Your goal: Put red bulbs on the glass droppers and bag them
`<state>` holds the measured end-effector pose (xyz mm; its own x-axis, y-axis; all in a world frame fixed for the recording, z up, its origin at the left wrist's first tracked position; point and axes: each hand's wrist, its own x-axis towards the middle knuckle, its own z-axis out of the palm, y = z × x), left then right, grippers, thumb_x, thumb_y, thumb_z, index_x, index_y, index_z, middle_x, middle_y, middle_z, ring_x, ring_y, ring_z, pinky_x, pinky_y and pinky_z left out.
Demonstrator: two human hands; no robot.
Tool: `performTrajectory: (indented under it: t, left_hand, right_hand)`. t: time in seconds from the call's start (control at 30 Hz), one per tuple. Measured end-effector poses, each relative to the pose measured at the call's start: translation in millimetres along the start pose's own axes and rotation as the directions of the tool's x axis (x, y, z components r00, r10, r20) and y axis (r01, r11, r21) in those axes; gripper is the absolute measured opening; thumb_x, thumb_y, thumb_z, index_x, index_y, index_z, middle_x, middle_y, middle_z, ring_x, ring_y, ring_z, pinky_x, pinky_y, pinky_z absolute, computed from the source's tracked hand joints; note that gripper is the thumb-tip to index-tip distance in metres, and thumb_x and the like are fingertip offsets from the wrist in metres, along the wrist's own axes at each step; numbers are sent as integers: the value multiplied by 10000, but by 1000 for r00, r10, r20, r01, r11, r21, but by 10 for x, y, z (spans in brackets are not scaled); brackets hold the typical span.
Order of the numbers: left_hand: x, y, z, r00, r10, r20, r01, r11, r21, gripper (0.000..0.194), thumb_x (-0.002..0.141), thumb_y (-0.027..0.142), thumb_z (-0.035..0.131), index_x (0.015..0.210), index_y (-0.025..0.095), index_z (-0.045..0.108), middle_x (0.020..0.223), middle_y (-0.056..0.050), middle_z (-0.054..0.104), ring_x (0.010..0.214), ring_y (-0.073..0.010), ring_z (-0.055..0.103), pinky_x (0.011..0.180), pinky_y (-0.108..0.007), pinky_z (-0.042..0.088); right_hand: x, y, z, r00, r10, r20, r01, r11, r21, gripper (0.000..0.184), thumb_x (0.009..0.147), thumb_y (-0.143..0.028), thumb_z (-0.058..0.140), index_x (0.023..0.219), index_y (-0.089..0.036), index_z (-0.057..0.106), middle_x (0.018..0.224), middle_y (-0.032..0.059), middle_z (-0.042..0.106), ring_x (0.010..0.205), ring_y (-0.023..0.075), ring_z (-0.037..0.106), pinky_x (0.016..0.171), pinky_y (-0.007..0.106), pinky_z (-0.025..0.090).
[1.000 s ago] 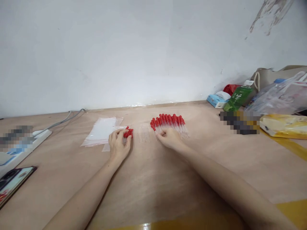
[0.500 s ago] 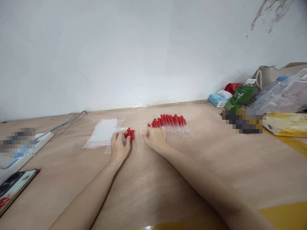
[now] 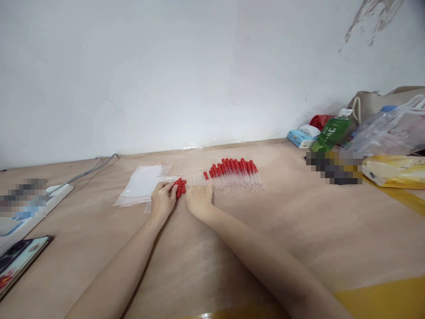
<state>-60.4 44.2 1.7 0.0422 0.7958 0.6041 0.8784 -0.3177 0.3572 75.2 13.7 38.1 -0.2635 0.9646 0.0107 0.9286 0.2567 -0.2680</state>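
My left hand has its thumb and fingers closed on red rubber bulbs, a small bunch of them on the table. Right beside it, my right hand is curled over the left end of a row of thin clear tubes. Its fingertips face away, and whatever they grip is hidden. To the right lies a fanned row of droppers, each a clear tube with a red bulb on its far end. Behind my left hand is a stack of clear zip bags with white inside.
A white power strip with grey cable and a phone lie at the left. At the back right stand a tissue pack, a green bottle, a plastic bag and a yellow packet. The wall closes off the back.
My right hand has moved left from the dropper row, across the clear tubes, to beside my left hand. One dropper now lies at the row's left end. My left hand has barely moved.
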Motion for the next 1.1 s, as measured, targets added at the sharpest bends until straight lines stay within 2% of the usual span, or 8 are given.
performTrajectory:
  t: [0.13, 0.23, 0.37, 0.43, 0.53, 0.63, 0.7, 1.1]
  left_hand:
    - [-16, 32, -25, 1000, -16, 12, 15, 999, 38, 307, 823, 302, 393, 922, 161, 648, 863, -79, 652, 765, -206, 599, 737, -314, 453]
    - [-5, 55, -53, 998, -66, 11, 66, 997, 26, 285, 823, 300, 401, 937, 153, 616, 864, -80, 653, 766, -212, 604, 731, -324, 451]
    - [-18, 168, -81, 988, -54, -145, 46, 997, -57, 247, 815, 301, 427, 934, 138, 569, 884, -96, 620, 822, -212, 581, 753, -334, 446]
    - [-85, 288, -68, 981, -47, -191, 15, 987, -163, 233, 811, 303, 453, 944, 137, 548, 906, -98, 608, 836, -198, 571, 764, -328, 445]
    - [-267, 514, -14, 999, -34, -9, 27, 903, -429, 243, 824, 300, 459, 1004, 147, 520, 909, -77, 618, 773, -157, 586, 715, -291, 467]
    - [-443, 691, 23, 942, 152, 300, 45, 828, -560, 268, 840, 287, 448, 1069, 176, 530, 964, -57, 633, 832, -150, 600, 750, -282, 470]
    - [-501, 744, 14, 887, 222, 405, 43, 834, -550, 253, 845, 291, 447, 1045, 193, 566, 991, -42, 637, 895, -162, 592, 794, -289, 460]
    - [-489, 786, -37, 884, 265, 385, -26, 850, -526, 241, 856, 290, 432, 1015, 187, 581, 995, -34, 636, 918, -166, 579, 822, -290, 452]
  right_hand:
    - [-214, 142, 25, 987, -1, -159, -4, 1000, -31, 225, 811, -200, 408, 766, -125, 616, 779, 121, 654, 733, 213, 591, 845, 430, 271]
    - [-497, 465, 45, 955, -61, -289, 59, 998, -14, 229, 839, -260, 380, 862, -114, 555, 797, 123, 632, 758, 216, 564, 772, 379, 322]
    - [-829, 1019, 25, 939, -130, -319, 190, 968, 165, 201, 872, -198, 300, 872, -158, 497, 764, 50, 610, 690, 150, 540, 755, 334, 361]
    - [-921, 1244, -7, 895, -163, -416, 262, 946, 193, 204, 869, -198, 319, 960, -168, 499, 865, 66, 615, 803, 164, 551, 796, 349, 366]
    - [-977, 1436, -51, 839, -224, -496, 361, 911, 200, 256, 864, -201, 344, 1055, -176, 512, 983, 87, 601, 916, 177, 539, 789, 330, 402]
    - [-989, 1473, -60, 833, -241, -499, 393, 892, 226, 236, 866, -199, 356, 952, -186, 575, 872, 65, 614, 806, 157, 558, 710, 290, 437]
    - [-992, 1454, -49, 842, -221, -493, 374, 897, 237, 235, 869, -197, 360, 921, -185, 589, 843, 60, 610, 761, 147, 558, 690, 285, 437]
    - [-993, 1352, 36, 869, -261, -421, 367, 910, 194, 209, 863, -197, 399, 916, -184, 601, 841, 48, 623, 791, 142, 555, 810, 351, 335]
